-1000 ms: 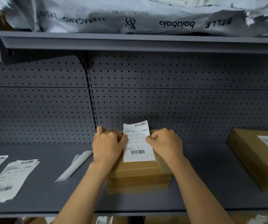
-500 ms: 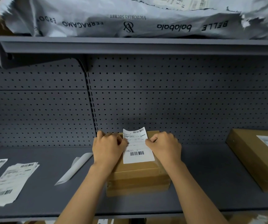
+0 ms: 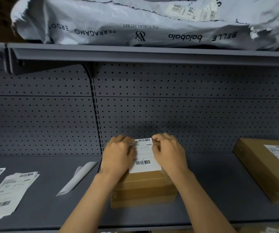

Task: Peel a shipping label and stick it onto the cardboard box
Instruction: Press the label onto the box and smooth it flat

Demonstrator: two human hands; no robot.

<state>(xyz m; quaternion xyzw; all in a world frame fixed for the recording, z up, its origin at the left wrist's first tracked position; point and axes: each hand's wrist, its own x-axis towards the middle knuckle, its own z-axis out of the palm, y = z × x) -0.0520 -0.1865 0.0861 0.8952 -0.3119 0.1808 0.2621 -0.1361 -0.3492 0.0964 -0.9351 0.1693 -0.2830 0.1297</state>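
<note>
The shipping label [image 3: 145, 156] lies face up on top of the cardboard box [image 3: 143, 189], its long axis running from near to far, with its near edge set back from the near edge of the box and its far end reaching the far edge of the lid. The left hand [image 3: 118, 156] rests on the label's left margin and the right hand [image 3: 169, 153] on its right margin, each with fingers curled down and fingertips pressing near the far corners; the two are apart, with the printed face showing between them. Neither hand grips anything that can be seen; both appear to bear flat on paper and box. Both are equally close to the label, so the smoothing that seems to be in hand can go from either side. The near half looks flat; whether the far end is fully stuck down cannot be told, as motion blur softens it.

The box sits on a grey metal shelf [image 3: 219, 190], close to the perforated back panel [image 3: 185, 115]. To the left lies a strip of peeled backing paper [image 3: 76, 179], and further left a stack of unused labels [image 3: 9, 195]. At the right stands another box [image 3: 261, 174] already bearing a label. Above, an upper shelf carries a grey printed mailing bag [image 3: 135, 22]
</note>
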